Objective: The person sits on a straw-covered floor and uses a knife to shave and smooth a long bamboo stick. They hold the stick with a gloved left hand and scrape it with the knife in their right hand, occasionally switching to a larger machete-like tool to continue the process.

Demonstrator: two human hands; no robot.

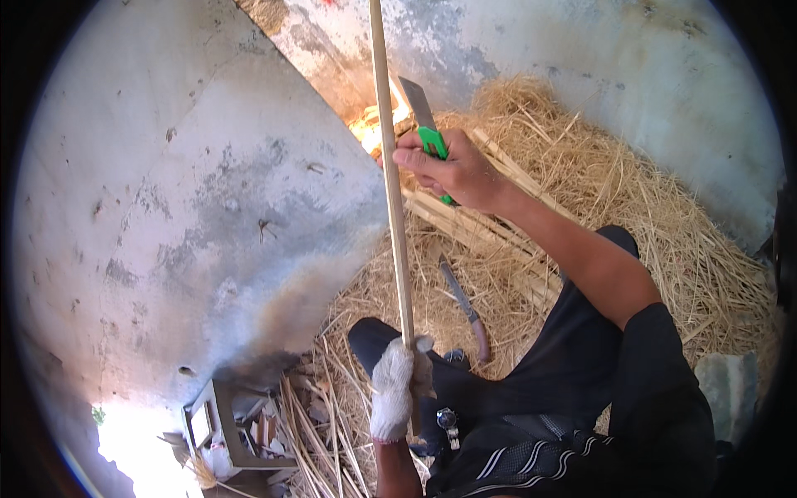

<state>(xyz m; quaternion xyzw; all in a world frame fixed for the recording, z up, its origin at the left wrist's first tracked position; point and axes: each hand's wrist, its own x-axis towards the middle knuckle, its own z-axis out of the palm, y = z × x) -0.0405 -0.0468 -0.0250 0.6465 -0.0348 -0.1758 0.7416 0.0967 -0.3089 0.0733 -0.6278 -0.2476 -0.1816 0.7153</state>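
Observation:
A long pale strip of wood or bamboo [390, 178] stands almost upright before me, running out past the top of the picture. My left hand [393, 390], in a white knit glove, is closed around its lower part near my lap. My bare right hand [457, 170] grips a green-handled utility knife [435, 144], blade extended and pointing up and away. The thumb and fingers of that hand touch or nearly touch the strip's right side. Beyond the blade, the strip rises past a bright patch on the wall.
Shavings [573, 158] are heaped at the right and around my legs, with split strips [473, 224] among them. A long-bladed knife [462, 300] lies on the shavings between my knees. A box of odds and ends [237, 432] stands lower left. Stained walls [199, 183] rise behind.

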